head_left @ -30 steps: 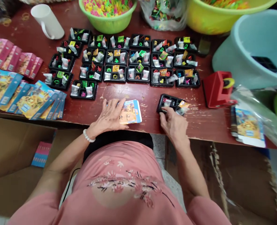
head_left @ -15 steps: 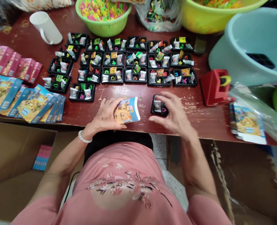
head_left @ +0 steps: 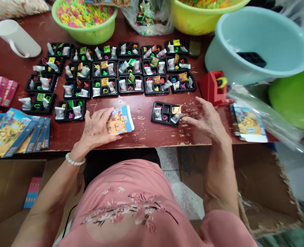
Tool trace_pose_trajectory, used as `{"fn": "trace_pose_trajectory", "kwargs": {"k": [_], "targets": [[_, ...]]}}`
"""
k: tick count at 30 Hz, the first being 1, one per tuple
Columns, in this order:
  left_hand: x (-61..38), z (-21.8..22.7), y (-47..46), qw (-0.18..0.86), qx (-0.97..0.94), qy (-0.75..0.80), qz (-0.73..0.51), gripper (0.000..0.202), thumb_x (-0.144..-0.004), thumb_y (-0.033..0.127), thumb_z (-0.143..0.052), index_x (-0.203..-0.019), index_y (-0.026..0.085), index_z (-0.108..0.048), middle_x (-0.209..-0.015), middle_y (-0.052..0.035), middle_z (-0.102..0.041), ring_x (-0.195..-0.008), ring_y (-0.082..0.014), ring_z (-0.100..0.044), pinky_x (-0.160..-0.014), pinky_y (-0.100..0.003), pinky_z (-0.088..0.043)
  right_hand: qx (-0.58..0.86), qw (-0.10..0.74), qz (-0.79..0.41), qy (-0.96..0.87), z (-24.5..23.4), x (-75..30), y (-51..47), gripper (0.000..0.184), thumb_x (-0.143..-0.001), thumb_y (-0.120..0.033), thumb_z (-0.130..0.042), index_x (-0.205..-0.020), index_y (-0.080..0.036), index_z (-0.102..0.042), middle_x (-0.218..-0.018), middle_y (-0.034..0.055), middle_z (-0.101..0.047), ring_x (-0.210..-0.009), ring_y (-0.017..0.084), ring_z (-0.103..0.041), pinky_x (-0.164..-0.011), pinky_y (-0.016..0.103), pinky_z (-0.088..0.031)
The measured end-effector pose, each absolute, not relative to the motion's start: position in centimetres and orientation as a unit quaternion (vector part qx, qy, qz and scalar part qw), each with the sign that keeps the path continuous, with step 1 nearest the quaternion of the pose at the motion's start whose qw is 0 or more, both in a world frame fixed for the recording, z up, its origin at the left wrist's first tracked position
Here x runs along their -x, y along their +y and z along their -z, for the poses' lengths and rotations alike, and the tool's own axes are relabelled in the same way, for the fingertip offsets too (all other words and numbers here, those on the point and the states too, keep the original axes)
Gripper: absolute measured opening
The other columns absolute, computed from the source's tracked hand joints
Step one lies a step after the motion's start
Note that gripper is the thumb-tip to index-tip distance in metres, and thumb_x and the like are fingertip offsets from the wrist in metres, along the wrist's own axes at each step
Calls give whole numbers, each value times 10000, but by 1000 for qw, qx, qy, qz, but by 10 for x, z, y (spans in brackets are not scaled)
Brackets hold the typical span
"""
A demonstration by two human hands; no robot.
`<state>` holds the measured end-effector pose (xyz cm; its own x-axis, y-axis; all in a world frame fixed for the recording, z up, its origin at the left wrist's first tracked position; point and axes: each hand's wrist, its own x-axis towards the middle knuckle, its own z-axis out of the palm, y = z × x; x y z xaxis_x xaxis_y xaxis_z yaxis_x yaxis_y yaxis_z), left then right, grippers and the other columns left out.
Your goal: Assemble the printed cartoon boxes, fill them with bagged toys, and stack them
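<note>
My left hand is wrapped round a small printed cardboard box, blue along its right end, at the table's front edge. That end faces right and looks open. To the right lies a black compartment tray holding white-wrapped pieces, a gold packet and a pink ring-like piece. Just beyond the tray's right end is my right hand, thumb and fingers apart, with nothing in it. Its thumb tip is close to the tray; whether they touch I cannot tell.
Rows of filled black trays stand behind. Printed boxes pile up at left. A red tape dispenser, a flattened plastic bag and a pale blue tub are at right. A green basin and white mug stand at the back.
My right hand has let go of the black tray and drawn back to the right, fingers spreading. My left hand still holds the box. The whole view has shifted.
</note>
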<state>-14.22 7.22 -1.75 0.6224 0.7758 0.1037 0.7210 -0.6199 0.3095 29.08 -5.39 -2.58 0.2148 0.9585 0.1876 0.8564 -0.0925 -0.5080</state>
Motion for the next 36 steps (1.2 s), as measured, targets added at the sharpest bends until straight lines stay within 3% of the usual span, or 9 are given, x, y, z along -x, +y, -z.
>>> {"fn": "trace_pose_trajectory", "kwargs": {"k": [3, 7, 9, 13, 16, 19, 23, 32, 36], "targets": [[140, 24, 72, 119, -897, 414, -99, 1159, -635, 530, -956, -1612, 315, -371, -1574, -183, -560, -1403, -478, -522, -1224, -779, -238, 727, 279, -129, -614, 32, -295, -64, 856, -866, -659, -755, -1560, -216, -519, -1518, 186, -596, -1352, 386, -608, -1118, 593, -501], [133, 26, 72, 130, -901, 406, -75, 1155, -637, 504, -959, -1613, 306, -375, -1573, -190, -559, -1413, -491, -508, -1204, -811, -245, 694, 208, -107, -681, 36, -273, -49, 1152, -725, -690, -869, -1662, -238, -374, -1706, 217, -386, -1517, 469, -418, -1180, 708, -380], [131, 24, 73, 143, -902, 403, -66, 1142, -639, 479, -964, -1609, 312, -385, -1579, -183, -558, -1431, -486, -500, -1206, -805, -248, 691, 151, -100, -700, 34, -261, -36, 1237, -682, -658, -915, -1688, -252, -319, -1725, 223, -353, -1529, 515, -361, -1155, 766, -346], [133, 22, 79, 205, -887, 398, -111, 1113, -568, 471, -1007, -1535, 300, -484, -1520, -152, -615, -1387, -444, -565, -1204, -702, -352, 685, 97, -122, -712, 30, -251, -16, 1174, -700, -576, -923, -1665, -221, -355, -1622, 229, -488, -1422, 506, -461, -1099, 729, -415], [140, 23, 84, 269, -862, 393, -173, 1122, -514, 491, -1030, -1490, 256, -529, -1453, -146, -654, -1315, -399, -633, -1163, -595, -451, 679, 96, -115, -718, 26, -248, -9, 1102, -721, -546, -898, -1633, -172, -405, -1544, 237, -546, -1333, 483, -526, -1085, 682, -452], [144, 22, 86, 296, -850, 389, -196, 1114, -525, 504, -1030, -1488, 234, -538, -1444, -145, -654, -1314, -384, -641, -1160, -551, -470, 663, 124, -96, -732, 19, -235, -8, 1079, -745, -536, -874, -1631, -140, -403, -1510, 236, -563, -1308, 479, -531, -1107, 669, -449], [138, 23, 84, 260, -862, 395, -183, 1133, -502, 510, -1042, -1483, 243, -541, -1475, -152, -642, -1332, -403, -626, -1178, -586, -442, 620, 176, -80, -760, 5, -201, -8, 1092, -770, -542, -862, -1663, -173, -354, -1517, 209, -553, -1333, 469, -517, -1146, 665, -436], [130, 25, 79, 153, -892, 412, -109, 1183, -634, 541, -982, -1623, 303, -377, -1621, -177, -516, -1459, -466, -481, -1235, -746, -246, 576, 166, -120, -792, 23, -160, -7, 1080, -729, -467, -927, -1617, -144, -405, -1516, 230, -562, -1335, 457, -541, -1142, 656, -483], [128, 25, 82, 173, -909, 371, -79, 1176, -659, 617, -953, -1635, 297, -381, -1618, -178, -508, -1456, -456, -472, -1215, -692, -323, 543, 177, -157, -806, 34, -156, 6, 1106, -663, -401, -976, -1591, -113, -447, -1521, 242, -569, -1340, 437, -537, -1157, 633, -480]]}}
